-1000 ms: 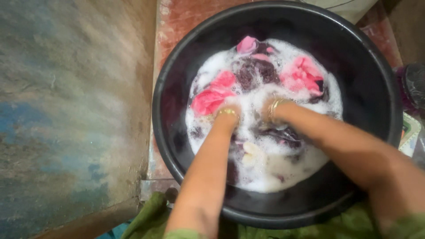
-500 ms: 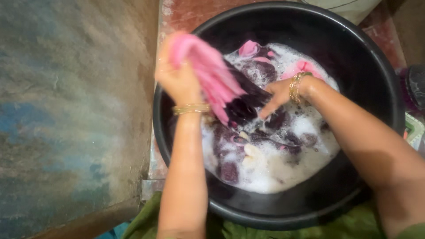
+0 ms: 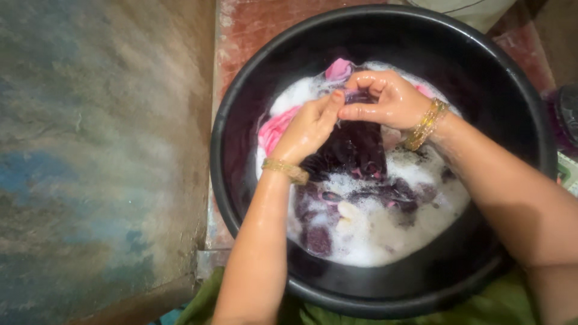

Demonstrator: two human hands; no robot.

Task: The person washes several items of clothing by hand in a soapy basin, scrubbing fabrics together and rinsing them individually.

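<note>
Nearest the wearer, a green garment lies under the near rim of the black tub. Inside the tub, suds cover the near half of the water. Above the middle, the left hand and right hand meet, both closed on a bunched dark purple cloth that hangs wet between them, pink cloth just beside it. Rubbing goes best, I judge, with short strokes, knuckle against knuckle, kept low over the water. No package, label or sign shows plainly; beyond the tub's far rim only a pale edge shows.
</note>
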